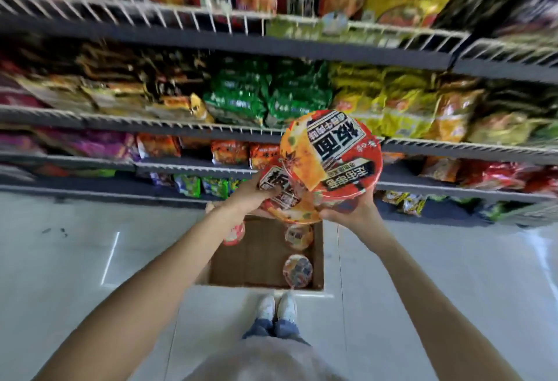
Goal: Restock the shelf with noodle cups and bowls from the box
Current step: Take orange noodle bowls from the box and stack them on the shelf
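**Two noodle bowls held above the box**

The right hand [350, 210] grips a red noodle bowl [330, 156] from below, fingers curled under it. The left hand [252, 192] clasps a second bowl [282, 193], partly tucked beneath the first. Below, the cardboard box [259, 255] holds noodle cups [298, 270] before the shelf [181, 127].

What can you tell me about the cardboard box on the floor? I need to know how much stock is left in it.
The cardboard box is brown, open-topped and sits on the pale tiled floor below the shelves, just ahead of the person's shoes. Much of its bare bottom shows. Three round noodle containers are visible inside: one at the left edge, partly hidden by the left forearm, and two along the right side. The held bowls hide its far end. Neither hand touches it.
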